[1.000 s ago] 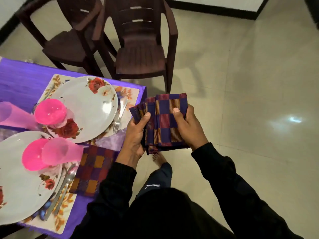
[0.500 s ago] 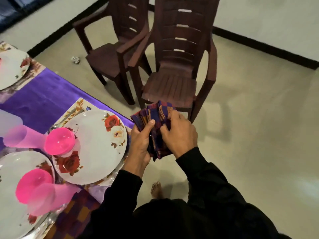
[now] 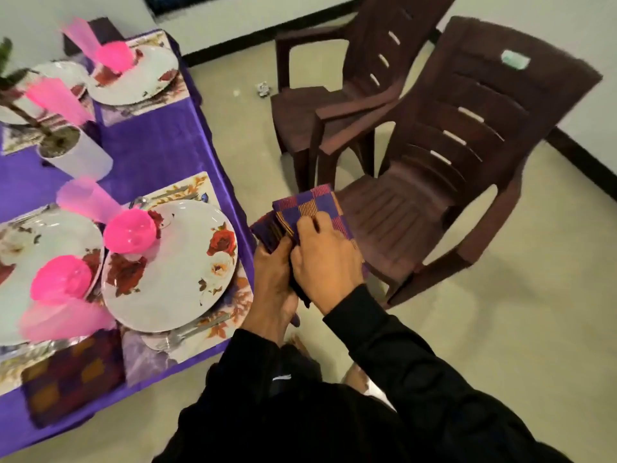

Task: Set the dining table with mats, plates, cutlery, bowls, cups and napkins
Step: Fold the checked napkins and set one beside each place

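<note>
Head view: the left hand (image 3: 272, 282) and the right hand (image 3: 325, 259) both gripped a fanned stack of checked napkins (image 3: 309, 208), held off the table's edge above the floor, in front of the nearer brown chair (image 3: 450, 168). Left fingers curled round the stack's lower edge; right fingers pressed onto the top napkin, thumb side hidden. On the purple tablecloth (image 3: 157, 152) lay a floral plate (image 3: 180, 265) on a mat (image 3: 193, 188), carrying a pink bowl (image 3: 130, 232). A laid napkin (image 3: 73, 375) (blurred) rested at the near edge, beside a fork (image 3: 187, 332). A second chair (image 3: 340, 88) stood behind.
</note>
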